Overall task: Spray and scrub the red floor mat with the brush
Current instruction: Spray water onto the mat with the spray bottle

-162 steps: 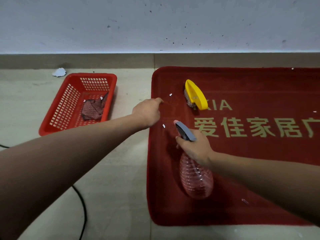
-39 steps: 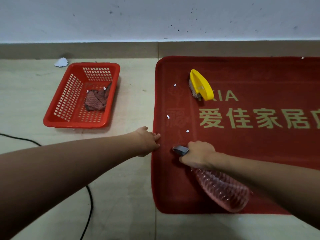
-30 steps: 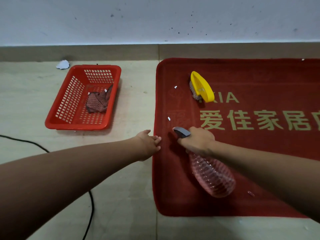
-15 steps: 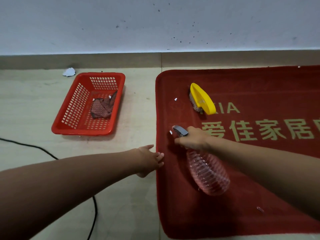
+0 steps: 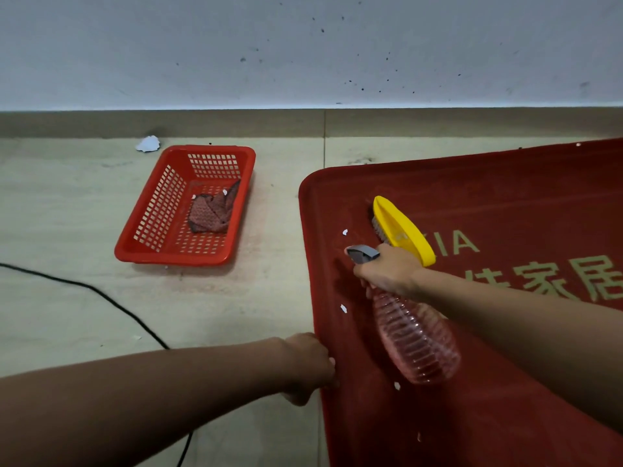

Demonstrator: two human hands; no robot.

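The red floor mat (image 5: pixel 505 203) with pale gold lettering covers the right side of the floor. A yellow scrub brush (image 5: pixel 403 229) lies on its side near the mat's far left corner. My right hand (image 5: pixel 387 271) grips the neck of a clear pink spray bottle (image 5: pixel 416 342) with a grey nozzle pointing left, held just above the mat. My left hand (image 5: pixel 308 367) holds the mat's left edge, fingers curled at the rim. Small white scraps (image 5: pixel 343 308) dot the mat.
A red plastic basket (image 5: pixel 158 230) with a dark red cloth (image 5: pixel 210 214) inside stands on the tiled floor to the left. A black cable (image 5: pixel 111 301) crosses the floor near my left arm. A white scrap (image 5: pixel 147 143) lies by the skirting board.
My left hand has slid nearer along the mat's left edge and curled on it. The bottle in my right hand has moved up towards the brush. The view has tilted.
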